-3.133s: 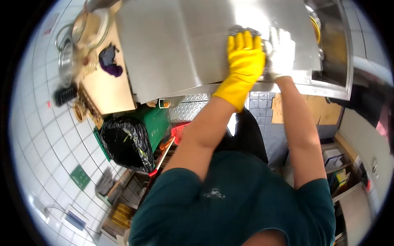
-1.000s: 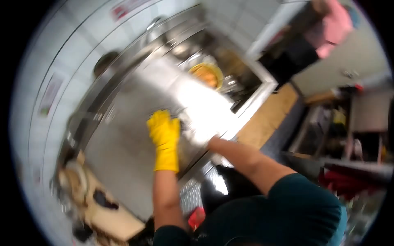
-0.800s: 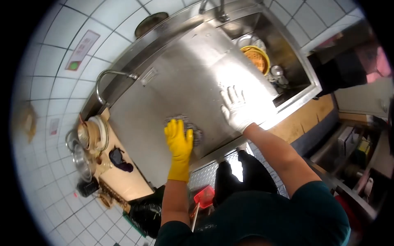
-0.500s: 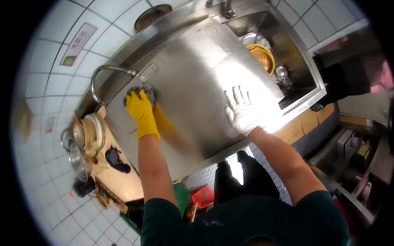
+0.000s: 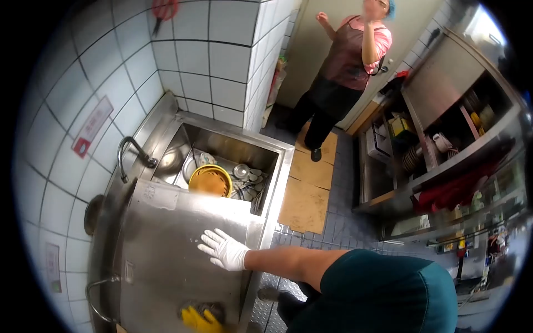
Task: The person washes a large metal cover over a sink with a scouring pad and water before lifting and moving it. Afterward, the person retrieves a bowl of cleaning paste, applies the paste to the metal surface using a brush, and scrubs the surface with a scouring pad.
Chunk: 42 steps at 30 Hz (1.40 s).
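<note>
My left hand point(image 5: 201, 321), in a yellow rubber glove, is at the bottom edge of the view. Its fingers press on a dark grey scouring pad point(image 5: 215, 308) lying on a stainless steel sheet point(image 5: 161, 250). In a thin white glove, my right hand point(image 5: 226, 251) rests flat on the same sheet with its fingers spread, holding nothing. Beyond the sheet's far edge is a steel sink point(image 5: 284, 166). A yellow basket point(image 5: 210, 180), a metal ladle or cup point(image 5: 241, 171) and several utensils lie in it.
One curved faucet point(image 5: 126, 145) stands beside the sink, another point(image 5: 95, 286) lower left. A person point(image 5: 341, 66) in a pink top and dark apron stands by a door. Cardboard point(image 5: 304, 202) covers part of the floor. A shelf unit point(image 5: 444, 61) with dishes stands at right.
My view has swung right toward the sink and the other person. The left hand, still on the scouring pad, now shows nearer the sheet's front edge. My right hand stays flat on the sheet.
</note>
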Each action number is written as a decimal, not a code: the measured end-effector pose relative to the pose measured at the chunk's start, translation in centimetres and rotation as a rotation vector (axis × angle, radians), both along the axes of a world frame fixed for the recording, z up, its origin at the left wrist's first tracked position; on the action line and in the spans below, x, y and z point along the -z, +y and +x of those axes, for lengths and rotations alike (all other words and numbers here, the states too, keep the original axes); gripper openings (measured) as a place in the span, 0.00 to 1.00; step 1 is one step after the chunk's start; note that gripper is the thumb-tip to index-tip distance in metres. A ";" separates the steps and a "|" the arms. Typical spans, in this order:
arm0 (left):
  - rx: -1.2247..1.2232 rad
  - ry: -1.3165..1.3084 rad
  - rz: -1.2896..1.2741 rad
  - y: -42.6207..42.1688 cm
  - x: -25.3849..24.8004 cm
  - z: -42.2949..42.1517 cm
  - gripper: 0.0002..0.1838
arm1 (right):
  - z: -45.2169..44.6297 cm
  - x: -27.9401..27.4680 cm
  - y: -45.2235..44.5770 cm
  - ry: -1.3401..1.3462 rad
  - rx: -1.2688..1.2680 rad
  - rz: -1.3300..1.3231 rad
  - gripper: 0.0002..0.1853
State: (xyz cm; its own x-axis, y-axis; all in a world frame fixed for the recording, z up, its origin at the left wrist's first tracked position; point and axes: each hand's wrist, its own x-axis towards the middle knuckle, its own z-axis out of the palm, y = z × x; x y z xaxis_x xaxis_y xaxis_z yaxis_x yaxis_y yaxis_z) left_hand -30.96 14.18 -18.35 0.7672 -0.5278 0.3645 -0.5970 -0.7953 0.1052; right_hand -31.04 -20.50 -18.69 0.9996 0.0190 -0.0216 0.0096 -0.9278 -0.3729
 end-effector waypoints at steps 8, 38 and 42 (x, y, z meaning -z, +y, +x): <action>-0.392 -0.148 0.092 4.0 -4.4 13.8 0.26 | 0.3 1.2 0.0 -0.039 0.015 -0.005 0.36; -0.442 0.108 -0.103 7.4 2.7 5.7 0.33 | 1.2 1.1 -0.3 -0.063 0.016 -0.174 0.36; -0.611 0.028 0.001 10.2 4.3 13.4 0.35 | 1.6 1.5 0.3 -0.058 0.002 -0.242 0.36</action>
